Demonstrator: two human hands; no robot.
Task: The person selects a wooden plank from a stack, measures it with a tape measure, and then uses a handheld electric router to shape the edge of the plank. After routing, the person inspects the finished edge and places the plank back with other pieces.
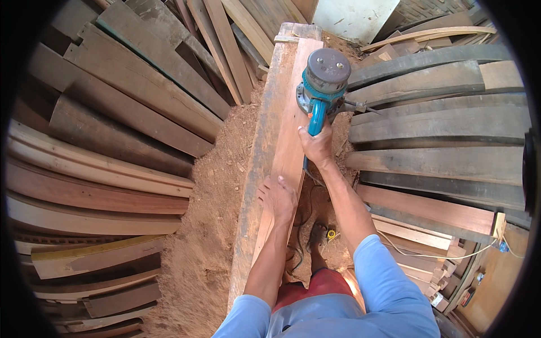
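A teal power router (326, 76) with a round grey motor cap stands at the far part of a long reddish-brown board (291, 145). My right hand (317, 143) is wrapped round the router's teal handle. Thin metal rods stick out from the tool's right side. Nearer to me, my left hand (278, 197) rests on the board with its fingers spread. Below the board lies a worn, thick wooden plank (255, 163), dusted with sawdust. The router's bit and base are mostly hidden from above.
Stacked boards (135, 90) crowd the left side, and thick timbers (434, 121) line the right. Sawdust (208, 248) covers the ground. A dark cord (306, 214) hangs below the router, and a pale cable (434, 256) crosses the boards at right. A white panel (352, 19) stands at the back.
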